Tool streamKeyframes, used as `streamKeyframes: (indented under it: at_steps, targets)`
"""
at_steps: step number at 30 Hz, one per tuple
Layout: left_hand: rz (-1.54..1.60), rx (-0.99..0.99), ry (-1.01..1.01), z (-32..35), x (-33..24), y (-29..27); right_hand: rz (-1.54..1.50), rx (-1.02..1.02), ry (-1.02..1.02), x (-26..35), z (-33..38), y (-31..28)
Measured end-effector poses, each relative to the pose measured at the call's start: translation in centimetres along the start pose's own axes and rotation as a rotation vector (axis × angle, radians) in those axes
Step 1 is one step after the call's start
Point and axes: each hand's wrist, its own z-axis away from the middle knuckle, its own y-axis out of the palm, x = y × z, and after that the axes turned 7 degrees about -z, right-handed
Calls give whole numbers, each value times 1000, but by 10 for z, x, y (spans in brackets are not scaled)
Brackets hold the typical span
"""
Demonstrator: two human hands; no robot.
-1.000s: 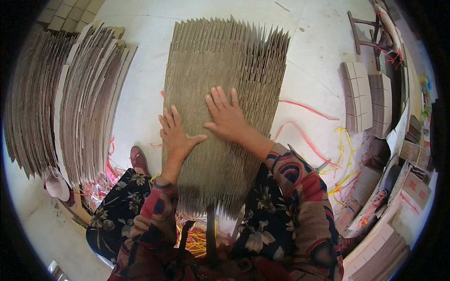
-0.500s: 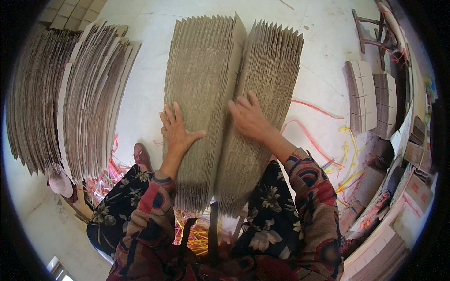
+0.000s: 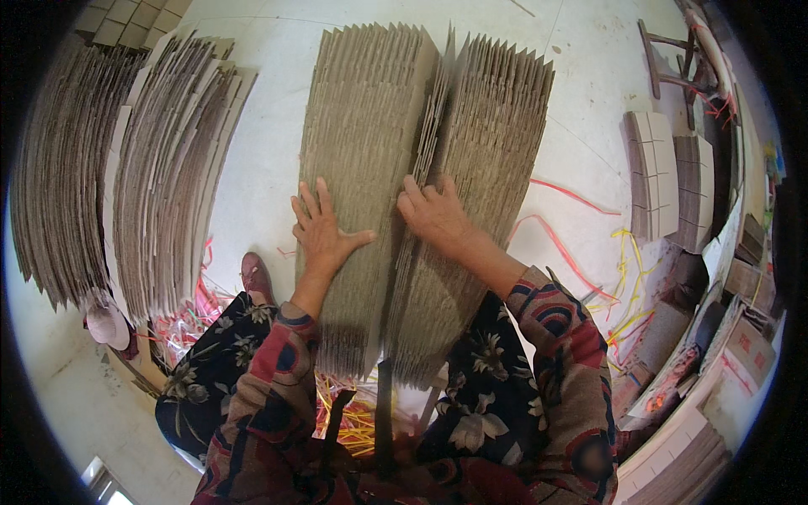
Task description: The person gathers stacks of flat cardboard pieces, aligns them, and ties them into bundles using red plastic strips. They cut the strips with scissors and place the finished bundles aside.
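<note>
Soft light is brightening the floor [image 3: 572, 50] at one o'clock; shadow is dimming the cardboard [image 3: 366, 168] toward seven; edges are bowing.

**Matt and rough beside smooth and hard**

Dry, matt cardboard is shown in the middle stack [image 3: 362, 126], its top roughened by tightly packed sheet edges. The same dull brown board is seen in the stacks at the left [image 3: 168, 177], where flatter, smoother faces are exposed on the outer sheets. The pale floor [image 3: 273, 126] is finished smooth and hard. Thin plastic is suggested by the tangled straps [image 3: 358, 429], matt cloth by the patterned sleeves [image 3: 551, 320] and floral trousers [image 3: 475, 425], dark wood by the stool frame [image 3: 648, 61].
</note>
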Motion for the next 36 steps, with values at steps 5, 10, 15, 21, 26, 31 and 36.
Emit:
streamKeyframes:
  at_steps: [5,10,15,21,26,31,36]
  targets:
    - [-10,-5,-2,-1,-1,0,-92,14,-8,2,1,4]
    - [-22,-31,7,-1,1,3,-43,-49,-98,-2,4,6]
    - [-15,-23,13,-2,2,4,-47,32,-97,-4,-1,5]
    - [-15,-13,-3,-2,0,2,-140,97,-84,-13,-12,-19]
    - [-7,1,-15,-2,-2,1,-214,102,-105,-6,-10,-34]
    - [2,-2,-10,-2,0,3,-226,45,-73,0,-5,-13]
    - [-3,-1,-16,-3,2,4,-148,162,-102,10,0,-23]
